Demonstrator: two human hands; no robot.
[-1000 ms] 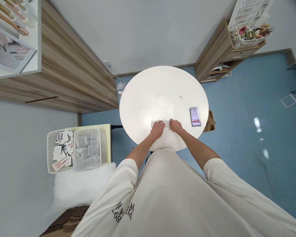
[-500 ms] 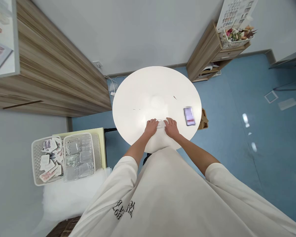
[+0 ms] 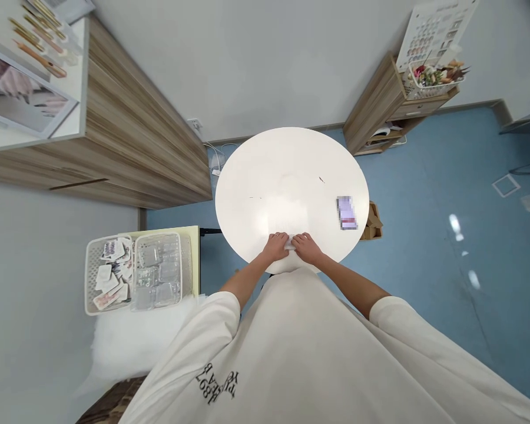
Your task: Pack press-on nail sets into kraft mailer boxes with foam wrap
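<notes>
Near the front edge of the round white table [image 3: 291, 153], my left hand [image 3: 276, 247] and my right hand [image 3: 306, 248] come together from both sides. Between them is a small clear plastic box [image 3: 290, 242], pale against the white top and mostly covered by my fingers. The fingers of each hand are curled and closed against its sides. Exact detail of the box is too small to tell. A phone [image 3: 347, 212] with a blurred purple face lies to the right of my hands, apart from them.
Left of the table, a white basket [image 3: 88, 277] holds printed cards, and another basket [image 3: 179, 268] holds clear plastic boxes. A wooden cabinet [image 3: 159, 129] stands at left, a smaller one [image 3: 375, 112] at back right. A cardboard box [image 3: 373, 221] sits on the floor beside the table.
Both hands have drawn nearer to my body and closer together, with the clear box between them. The whole view has shifted slightly, showing more of the left cabinet top.
</notes>
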